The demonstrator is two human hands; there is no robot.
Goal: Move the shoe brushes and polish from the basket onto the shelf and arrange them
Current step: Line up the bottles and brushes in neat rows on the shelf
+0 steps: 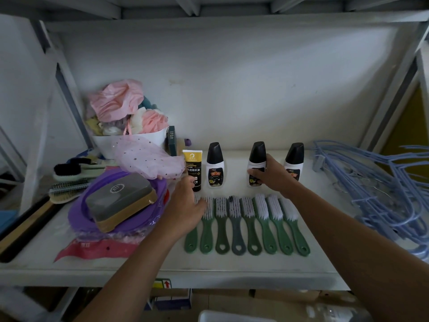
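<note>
My right hand (272, 175) curls fingers and thumb round the middle black-capped polish bottle (257, 156), which stands upright on the shelf (232, 263). My left hand (185, 203) has its fingertips at the tube (192, 163) marked "LEATHER"; I cannot tell if they grip it. Eight brushes (253, 219) lie just nearer than both sets of fingers.

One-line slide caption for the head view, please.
Right hand grips the middle polish bottle behind a row of eight brushes on the shelf; left hand sits by the tube.
</note>
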